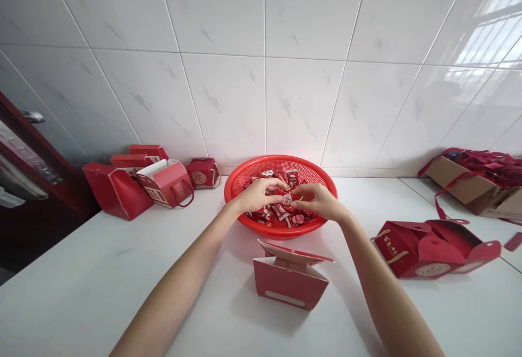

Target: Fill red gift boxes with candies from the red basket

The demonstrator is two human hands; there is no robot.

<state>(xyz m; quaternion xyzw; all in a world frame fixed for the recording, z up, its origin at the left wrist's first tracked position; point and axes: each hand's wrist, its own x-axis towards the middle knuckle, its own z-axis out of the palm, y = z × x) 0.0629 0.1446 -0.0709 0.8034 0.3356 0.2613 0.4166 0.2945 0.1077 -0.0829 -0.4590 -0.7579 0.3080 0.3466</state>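
Observation:
A red plastic basket point(238, 180) with mesh walls holds many wrapped candies point(281, 213), mostly red with white print. Above them, my left hand point(260, 195) pinches a candy point(287, 199) with a pale round label between thumb and fingers. My right hand point(318, 200) meets it from the other side, its thumb and fingers closed at the same candy's edge. Whether the right fingers hold a second candy as well is hard to make out. In front of the basket, between my forearms, stands a red paper box point(289, 283) with its top parted.
Several red gift boxes point(118, 188) and a small corded box point(204, 173) stand at the left by the tiled wall. To the right lie red boxes with open flaps point(424, 248). Behind them, a cardboard carton point(465, 183) holds dark red ribbons point(489, 166).

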